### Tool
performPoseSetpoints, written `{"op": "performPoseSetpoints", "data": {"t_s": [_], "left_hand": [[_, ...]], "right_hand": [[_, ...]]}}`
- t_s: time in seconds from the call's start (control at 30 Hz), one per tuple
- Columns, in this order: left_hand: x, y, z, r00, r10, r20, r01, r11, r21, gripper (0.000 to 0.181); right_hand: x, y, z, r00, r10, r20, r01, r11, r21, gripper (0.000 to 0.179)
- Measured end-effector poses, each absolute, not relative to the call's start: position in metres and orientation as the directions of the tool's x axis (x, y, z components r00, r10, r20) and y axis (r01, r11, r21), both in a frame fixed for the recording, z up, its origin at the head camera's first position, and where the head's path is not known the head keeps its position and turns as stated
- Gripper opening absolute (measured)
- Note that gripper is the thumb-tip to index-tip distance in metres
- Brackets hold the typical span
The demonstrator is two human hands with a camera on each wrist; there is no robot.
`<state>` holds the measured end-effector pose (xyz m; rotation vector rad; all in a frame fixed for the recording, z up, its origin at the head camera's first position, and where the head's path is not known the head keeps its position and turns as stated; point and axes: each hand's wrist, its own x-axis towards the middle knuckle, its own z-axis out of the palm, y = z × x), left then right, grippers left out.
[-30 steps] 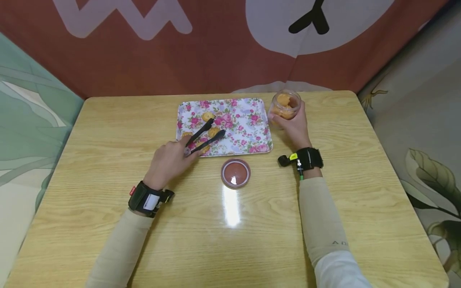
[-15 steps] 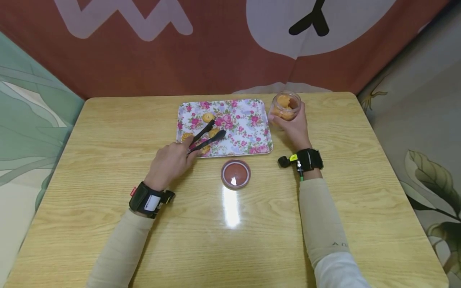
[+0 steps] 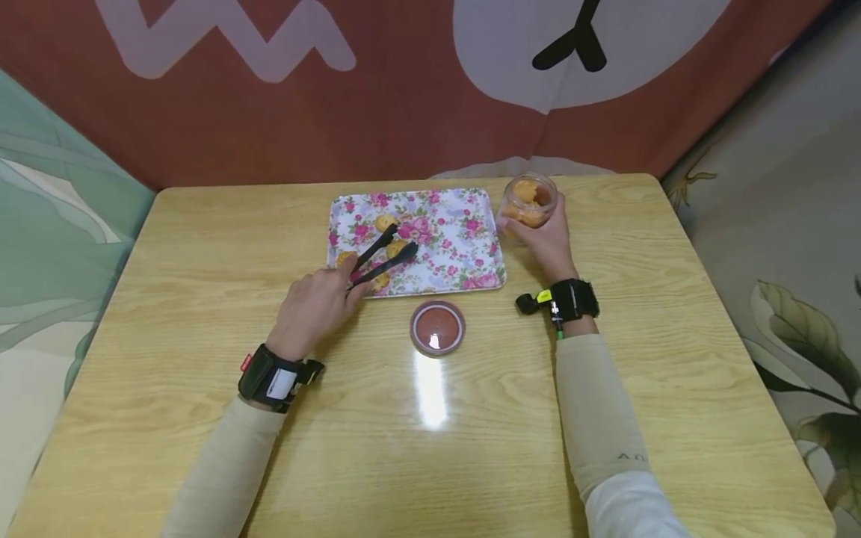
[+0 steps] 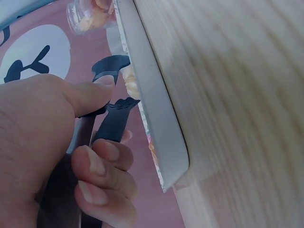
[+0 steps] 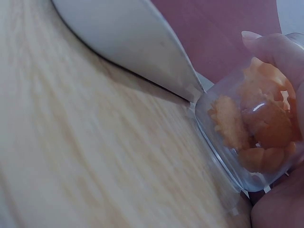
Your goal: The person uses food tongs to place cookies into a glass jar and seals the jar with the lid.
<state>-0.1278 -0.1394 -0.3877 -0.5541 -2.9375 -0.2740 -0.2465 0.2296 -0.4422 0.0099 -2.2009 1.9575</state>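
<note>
Head view has shifted slightly since the earlier frame; all else keeps its place. Left hand (image 3: 315, 310) grips black tongs (image 3: 387, 264), tips apart about a cookie (image 3: 395, 249) on the floral tray (image 3: 464, 258); contact cannot be told. Right hand (image 3: 550, 243) holds a clear jar (image 3: 509, 212) just beside the tray.

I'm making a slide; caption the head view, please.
Left hand holding black tongs near cookies on a floral tray; right hand gripping an open jar.
</note>
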Motion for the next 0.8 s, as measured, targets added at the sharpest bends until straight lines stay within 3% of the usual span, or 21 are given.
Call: {"op": "performPoseSetpoints", "data": {"t_s": [0.27,0.8], "left_hand": [[-0.124,-0.136,-0.384,-0.913,0.358,0.196,0.391,0.906,0.165,0.04],[-0.137,-0.119,-0.36,-0.862,0.412,0.295,0.462,0.878,0.124,0.052]], "right_hand": [[-0.25,0.229,-0.452,-0.98,0.124,0.158,-0.143,0.122,-0.982,0.09],[-0.25,0.234,-0.45,-0.981,0.119,0.153,-0.135,0.145,-0.98,0.091]]}}
